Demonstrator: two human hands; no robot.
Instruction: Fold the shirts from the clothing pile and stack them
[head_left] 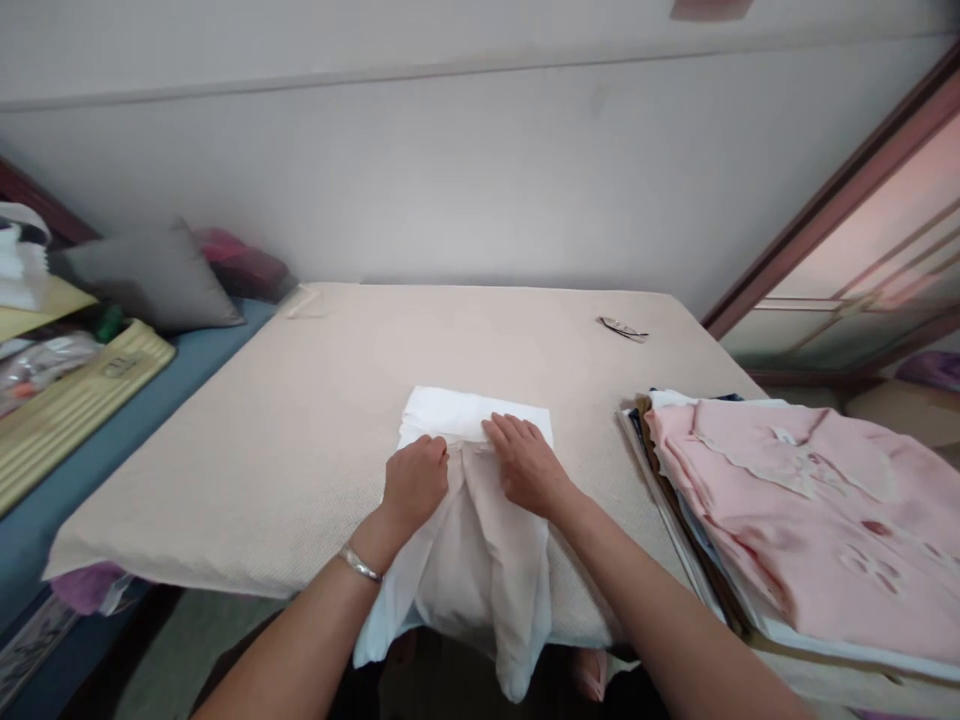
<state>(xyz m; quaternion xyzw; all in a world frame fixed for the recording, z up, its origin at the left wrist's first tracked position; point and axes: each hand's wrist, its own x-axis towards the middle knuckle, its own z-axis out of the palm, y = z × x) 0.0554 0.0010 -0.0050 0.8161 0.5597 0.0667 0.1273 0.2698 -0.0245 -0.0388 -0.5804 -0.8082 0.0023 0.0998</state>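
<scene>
Before a pale wall [480,180], on cream covering [255,430], left hand [416,485] grips white fabric [517,570], right hand [525,465] lies flat

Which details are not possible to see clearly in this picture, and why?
Head view:
Left hand: curled fingertips, hidden by the hand itself.
Pale cloth: part beneath the right hand, hidden by it.
Pink garment: right side, cut by picture edge.
Lower clothes: mostly covered by pink garment.
Yellow object's mark: too blurred.

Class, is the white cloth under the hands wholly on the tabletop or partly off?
Partly off: part of the white cloth hangs past the near edge of the tabletop.
</scene>
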